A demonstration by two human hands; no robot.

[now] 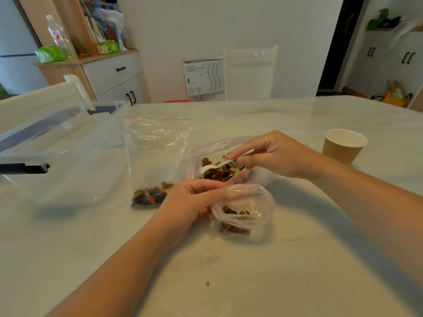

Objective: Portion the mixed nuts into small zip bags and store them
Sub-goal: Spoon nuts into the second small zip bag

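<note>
On a pale marble table [297,259], a right hand [272,154] pinches a white plastic spoon [219,164], handle running right, bowl pointing left over the large bag of mixed nuts [217,171]. The left hand [192,202] grips a small zip bag [242,211], mouth open, nuts inside. Beside them lies a filled zip bag [155,156]; a paper cup [344,145] stands right.

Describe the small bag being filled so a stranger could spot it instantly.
On the pale marble table, look nearest the person, just below the open heap of mixed nuts. The small zip bag sits there, its mouth held open by the left hand. Unlike the flat red-striped bag beside it, it is small and bunched.
</note>
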